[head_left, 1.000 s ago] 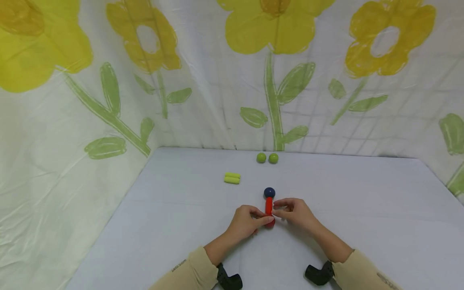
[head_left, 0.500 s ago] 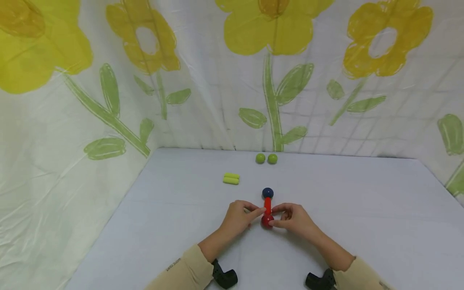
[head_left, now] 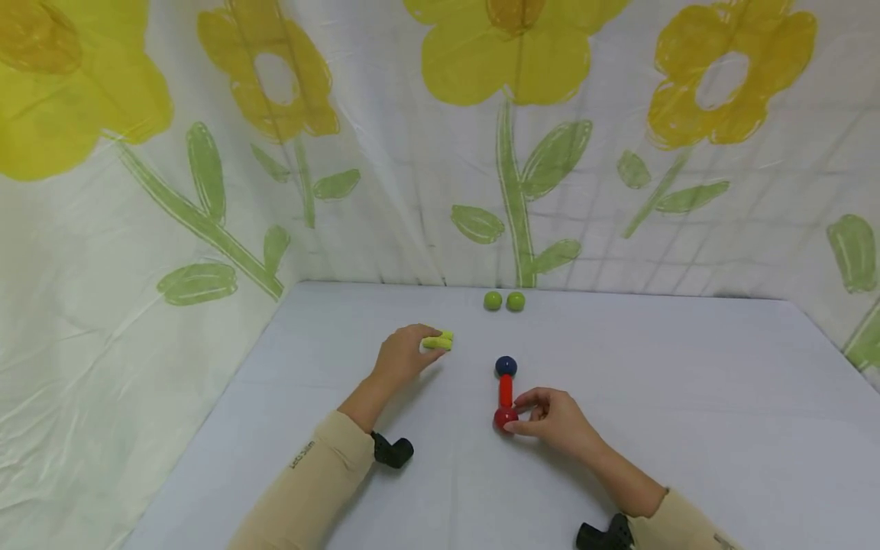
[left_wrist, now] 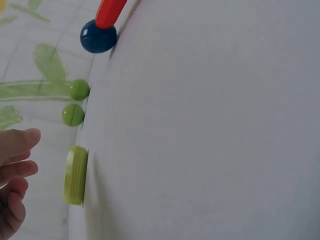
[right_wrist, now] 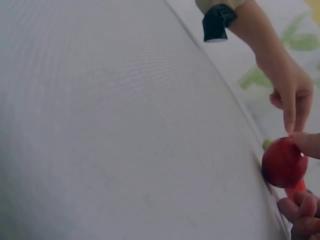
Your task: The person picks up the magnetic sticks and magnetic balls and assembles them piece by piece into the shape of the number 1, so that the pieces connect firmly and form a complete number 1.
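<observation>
My left hand (head_left: 402, 357) reaches to two short yellow-green rods (head_left: 438, 344), thumb and fingers spread about their left end. In the left wrist view a gap shows between its fingers (left_wrist: 17, 142) and the rods (left_wrist: 75, 175). With thumb and fingers, my right hand (head_left: 560, 420) holds a red ball (head_left: 504, 417) at the near end of a red rod (head_left: 506, 390). A dark blue ball (head_left: 506, 366) sits at that rod's far end. In the right wrist view the thumb lies on the red ball (right_wrist: 282, 165).
Two green balls (head_left: 492, 300) sit side by side near the far edge of the white table (head_left: 653, 367). Behind it hangs a white curtain (head_left: 399, 206) with yellow flowers. Each wrist wears a black device (head_left: 393, 451).
My left hand has left the red rod and moved left and away to the yellow-green rods. My right hand has shifted from the rod to the red ball.
</observation>
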Demonstrator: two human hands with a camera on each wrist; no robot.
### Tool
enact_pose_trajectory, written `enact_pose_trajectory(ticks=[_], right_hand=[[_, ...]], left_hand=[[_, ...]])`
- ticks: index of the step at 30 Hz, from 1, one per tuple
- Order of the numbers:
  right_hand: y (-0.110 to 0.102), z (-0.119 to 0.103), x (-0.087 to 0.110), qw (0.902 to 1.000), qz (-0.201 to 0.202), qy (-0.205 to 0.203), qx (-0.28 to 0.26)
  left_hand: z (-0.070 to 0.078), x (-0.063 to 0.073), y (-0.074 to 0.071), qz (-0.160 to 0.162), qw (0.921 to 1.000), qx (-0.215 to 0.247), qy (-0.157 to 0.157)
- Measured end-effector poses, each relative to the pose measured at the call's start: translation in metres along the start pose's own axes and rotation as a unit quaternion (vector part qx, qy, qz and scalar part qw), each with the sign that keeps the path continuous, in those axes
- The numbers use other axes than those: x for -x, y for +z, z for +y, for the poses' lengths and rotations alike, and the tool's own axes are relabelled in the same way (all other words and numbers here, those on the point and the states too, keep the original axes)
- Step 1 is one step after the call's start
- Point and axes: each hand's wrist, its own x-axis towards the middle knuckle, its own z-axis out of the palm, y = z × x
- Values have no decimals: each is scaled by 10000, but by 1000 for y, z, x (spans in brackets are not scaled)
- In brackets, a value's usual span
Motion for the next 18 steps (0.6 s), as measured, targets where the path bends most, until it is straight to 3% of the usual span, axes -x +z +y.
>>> enact_pose_trajectory(ticks=[7,13,18], right_hand=[[3,-1,1,9999,107,26,52],[4,-1,1,9997,175,-35,174],[6,-1,0,9994,235,-39,245]], left_hand=[[-15,-14,-10,-205,9982,-353,439],[-20,-21,-7,-600,9957,-450,548],[-23,-24,-3,-707,9940,-558,625]])
